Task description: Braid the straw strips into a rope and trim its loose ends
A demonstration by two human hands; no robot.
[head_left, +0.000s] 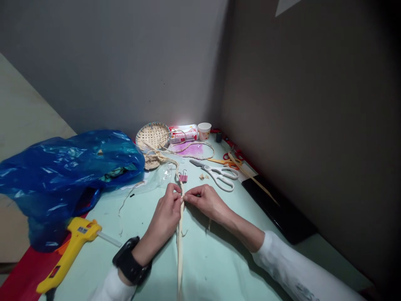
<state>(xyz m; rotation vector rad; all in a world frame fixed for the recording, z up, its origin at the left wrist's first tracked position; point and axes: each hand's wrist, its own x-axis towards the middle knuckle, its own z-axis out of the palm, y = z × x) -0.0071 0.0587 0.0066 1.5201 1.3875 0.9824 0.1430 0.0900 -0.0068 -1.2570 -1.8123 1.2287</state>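
Pinching a seemingly braided strand (180, 244), both hands (167, 211) (211, 202)

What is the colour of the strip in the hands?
The strip is pale cream, best in head view.

Left hand (165, 215) and right hand (209, 201) on pale strands (180, 255), seemingly plant fibre.

No txt legible for sure. Yellow hot-glue gun (69, 257): dark lbl (82, 230) on body w/ pale lettering, too sm. to read. Red-&-wht. pack (184, 133) by the wall: red print, words illeg. Paper cup (204, 131) next to it: reddish/orange print, can't tell if letters or pattern. R. sleeve (291, 263), wht.: grayish print nr. bottom edge of view, blurred, unreadable. No nos. or brand names can be made out.
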